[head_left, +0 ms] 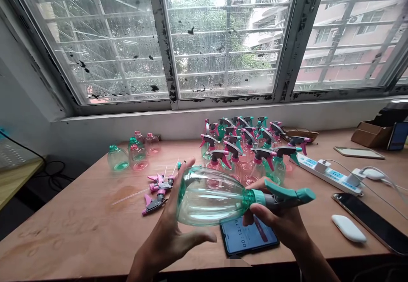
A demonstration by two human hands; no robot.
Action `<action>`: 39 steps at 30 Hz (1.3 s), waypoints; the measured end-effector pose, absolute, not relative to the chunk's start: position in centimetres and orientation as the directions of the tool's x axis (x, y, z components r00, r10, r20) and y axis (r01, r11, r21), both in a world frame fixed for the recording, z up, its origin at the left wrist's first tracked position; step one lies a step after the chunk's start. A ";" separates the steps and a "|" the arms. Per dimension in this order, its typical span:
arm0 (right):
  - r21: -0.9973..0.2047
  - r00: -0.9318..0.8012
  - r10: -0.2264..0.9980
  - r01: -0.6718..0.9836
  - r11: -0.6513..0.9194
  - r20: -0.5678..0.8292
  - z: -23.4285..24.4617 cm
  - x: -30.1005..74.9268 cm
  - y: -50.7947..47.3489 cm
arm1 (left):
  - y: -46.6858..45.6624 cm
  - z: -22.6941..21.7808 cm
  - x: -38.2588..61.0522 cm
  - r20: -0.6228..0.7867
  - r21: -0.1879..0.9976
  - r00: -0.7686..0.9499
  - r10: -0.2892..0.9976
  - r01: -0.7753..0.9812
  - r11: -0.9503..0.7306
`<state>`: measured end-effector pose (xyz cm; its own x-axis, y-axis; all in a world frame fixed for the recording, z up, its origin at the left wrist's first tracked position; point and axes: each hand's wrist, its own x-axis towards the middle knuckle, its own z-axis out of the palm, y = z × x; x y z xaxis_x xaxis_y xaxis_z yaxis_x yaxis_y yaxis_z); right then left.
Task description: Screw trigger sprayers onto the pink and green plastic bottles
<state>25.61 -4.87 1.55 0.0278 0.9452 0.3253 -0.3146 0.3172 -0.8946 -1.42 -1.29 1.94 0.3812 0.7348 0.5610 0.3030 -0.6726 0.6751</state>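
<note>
A clear green spray bottle [210, 197] lies sideways in the air above the table, its base toward the left. My left hand [168, 226] cups the base end, fingers up behind it and thumb stretched out below the bottle. At the neck, my right hand [277, 222] is closed with thumb and fingers around the green collar [259, 197] of the spray head. The teal trigger [282, 189] points right, past my fingers. Just left of the bottle, several loose pink-and-grey spray heads [157, 192] with thin tubes lie on the wood.
Behind my hands stand several assembled spray bottles [245, 146]. Several bottles without heads [118, 158] are at the back left. A phone [248, 237] showing a timer lies below the held bottle. A power strip [331, 175], dark phone [372, 222] and white case [349, 229] are at right.
</note>
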 end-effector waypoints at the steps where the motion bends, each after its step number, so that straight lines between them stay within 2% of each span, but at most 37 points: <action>1: -0.888 0.028 0.943 -0.328 0.322 0.331 1.5 25.7 -4.8 | -1.3 2.1 -1.5 0.559 0.676 0.382 0.736 0.304 -0.671; 9: -0.860 0.023 0.951 -0.420 0.290 0.309 1.0 25.7 -4.5 | -1.2 0.7 -1.2 0.646 0.627 0.357 0.674 0.255 -0.736; 13: -0.866 0.039 0.950 -0.401 0.299 0.310 1.1 25.5 -4.6 | -1.3 1.2 -1.3 0.581 0.686 0.363 0.729 0.264 -0.678; 16: -0.877 0.038 0.955 -0.386 0.287 0.296 1.0 25.6 -4.5 | -1.5 1.8 -1.5 0.550 0.688 0.399 0.733 0.281 -0.669; 22: -0.907 0.053 0.966 -0.335 0.255 0.252 0.2 26.3 -4.1 | -1.4 1.2 -1.6 0.628 0.612 0.376 0.681 0.300 -0.731; 26: -0.914 0.093 0.958 -0.287 0.288 0.273 0.3 26.4 -4.0 | -1.2 1.2 -1.7 0.590 0.668 0.459 0.664 0.185 -0.721; 29: -0.914 0.116 0.949 -0.257 0.315 0.294 0.5 26.3 -4.1 | -1.3 1.8 -2.1 0.545 0.701 0.486 0.683 0.184 -0.690; 33: -0.924 0.101 0.959 -0.258 0.283 0.266 0.3 26.5 -4.1 | -1.4 1.7 -2.5 0.561 0.624 0.490 0.667 0.279 -0.730; 37: -0.913 -0.022 0.959 -0.314 0.261 0.282 -0.5 27.2 -3.3 | -1.3 0.8 -2.6 0.631 0.537 0.440 0.638 0.346 -0.769; 39: -0.905 -0.049 0.951 -0.326 0.274 0.305 -0.8 27.6 -3.1 | -1.3 0.7 -2.6 0.626 0.531 0.450 0.637 0.352 -0.771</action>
